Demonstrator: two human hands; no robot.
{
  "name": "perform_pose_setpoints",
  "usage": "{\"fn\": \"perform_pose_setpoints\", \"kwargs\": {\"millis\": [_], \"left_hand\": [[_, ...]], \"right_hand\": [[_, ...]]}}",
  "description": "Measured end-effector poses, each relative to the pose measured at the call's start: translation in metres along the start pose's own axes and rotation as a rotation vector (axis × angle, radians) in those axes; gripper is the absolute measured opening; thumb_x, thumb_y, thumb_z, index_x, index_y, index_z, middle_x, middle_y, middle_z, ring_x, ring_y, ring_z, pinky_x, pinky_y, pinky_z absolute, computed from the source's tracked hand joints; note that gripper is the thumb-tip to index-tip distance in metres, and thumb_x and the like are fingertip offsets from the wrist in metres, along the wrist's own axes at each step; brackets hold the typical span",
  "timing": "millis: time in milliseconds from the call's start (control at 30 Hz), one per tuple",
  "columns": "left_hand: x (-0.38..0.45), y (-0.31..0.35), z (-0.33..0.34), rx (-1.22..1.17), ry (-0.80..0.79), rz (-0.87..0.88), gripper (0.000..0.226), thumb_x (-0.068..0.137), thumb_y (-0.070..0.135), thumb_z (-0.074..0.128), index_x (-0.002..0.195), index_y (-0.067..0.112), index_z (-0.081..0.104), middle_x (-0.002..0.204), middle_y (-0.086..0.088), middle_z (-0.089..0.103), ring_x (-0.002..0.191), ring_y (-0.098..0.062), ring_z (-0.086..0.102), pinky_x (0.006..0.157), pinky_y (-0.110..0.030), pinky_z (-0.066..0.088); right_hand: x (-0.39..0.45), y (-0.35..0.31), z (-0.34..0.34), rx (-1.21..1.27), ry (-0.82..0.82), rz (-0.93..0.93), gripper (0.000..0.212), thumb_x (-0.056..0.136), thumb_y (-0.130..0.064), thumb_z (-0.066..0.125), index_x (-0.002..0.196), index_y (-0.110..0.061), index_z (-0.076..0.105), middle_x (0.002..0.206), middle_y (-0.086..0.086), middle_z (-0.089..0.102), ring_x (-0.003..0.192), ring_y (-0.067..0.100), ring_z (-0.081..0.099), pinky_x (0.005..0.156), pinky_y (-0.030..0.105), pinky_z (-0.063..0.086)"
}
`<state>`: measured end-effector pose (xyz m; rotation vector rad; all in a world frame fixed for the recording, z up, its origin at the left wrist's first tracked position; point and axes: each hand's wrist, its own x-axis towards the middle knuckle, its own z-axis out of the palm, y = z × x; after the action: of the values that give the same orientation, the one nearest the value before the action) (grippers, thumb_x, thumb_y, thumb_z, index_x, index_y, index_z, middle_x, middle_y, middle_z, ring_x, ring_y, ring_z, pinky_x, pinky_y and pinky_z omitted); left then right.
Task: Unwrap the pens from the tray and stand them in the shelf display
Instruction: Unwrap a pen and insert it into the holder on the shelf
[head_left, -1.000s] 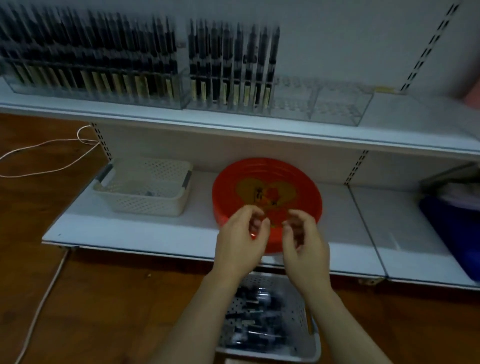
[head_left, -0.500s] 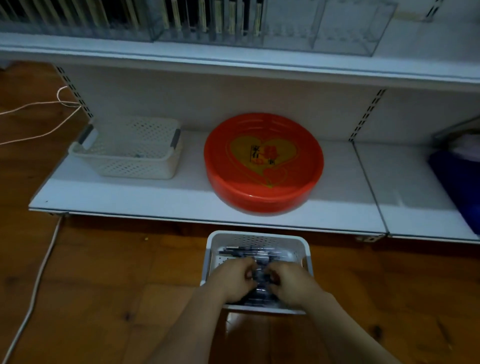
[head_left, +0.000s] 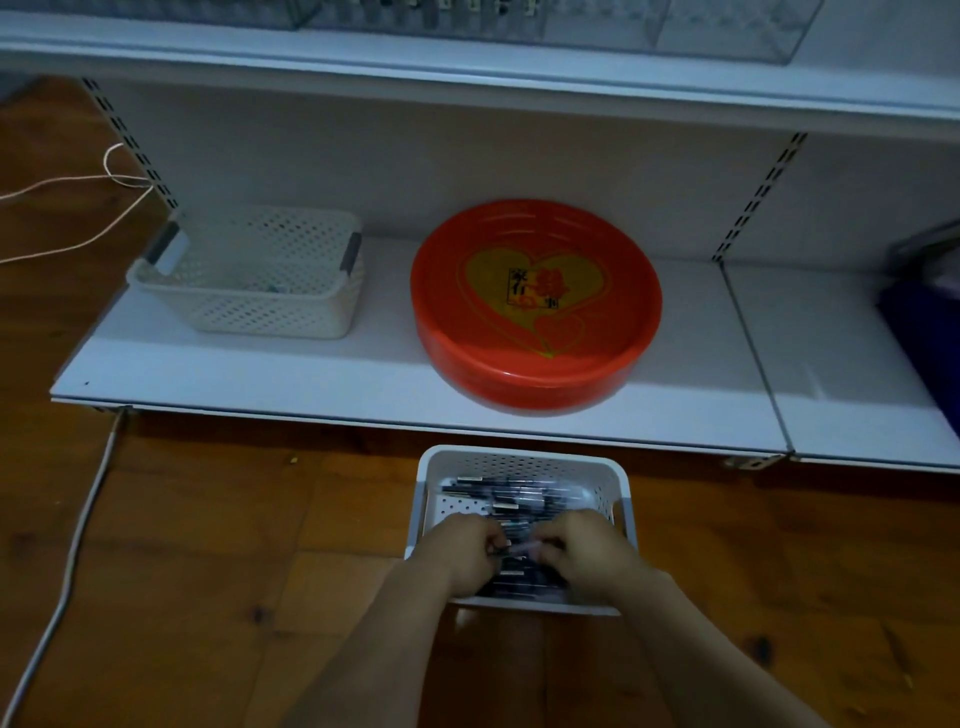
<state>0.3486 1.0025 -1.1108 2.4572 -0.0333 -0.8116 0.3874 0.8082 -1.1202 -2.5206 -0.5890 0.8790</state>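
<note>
Dark pens (head_left: 511, 498) in clear wrappers, heaped lengthwise in a white perforated tray (head_left: 522, 462) on the wooden floor (head_left: 208, 571), just in front of the lower shelf (head_left: 311, 379). Pale bands visible on several barrels; finer detail lost in dim light. Left hand (head_left: 462, 553) and right hand (head_left: 592, 551) down inside the tray, knuckles up, fingers curled inward toward each other. One wrapped pen (head_left: 522, 546) pinched between the two hands, lying crosswise over the heap, left fingertips at one end, right fingertips at the other. Above, on the lower shelf, a round red basin (head_left: 535, 306) with a yellow heart print and a cream basket (head_left: 249, 275). Clear shelf display (head_left: 727, 26) on the upper shelf, only its base in view.
</note>
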Motion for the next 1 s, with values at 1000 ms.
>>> {"fn": "perform_pose_setpoints", "kwargs": {"millis": [1000], "left_hand": [[-0.067,0.143,-0.213,-0.676,0.371,0.596,0.014,0.091,0.013,0.071,0.091,0.002,0.064,0.075,-0.018,0.059,0.065,-0.016,0.060,0.060,-0.025,0.052]], "right_hand": [[-0.079,-0.149,-0.246,0.808,0.984,-0.533,0.030,0.091,0.003,0.069,0.113,-0.017,0.062,0.089,0.008,0.076,0.086,0.013,0.073,0.075,0.023,0.056]]}}
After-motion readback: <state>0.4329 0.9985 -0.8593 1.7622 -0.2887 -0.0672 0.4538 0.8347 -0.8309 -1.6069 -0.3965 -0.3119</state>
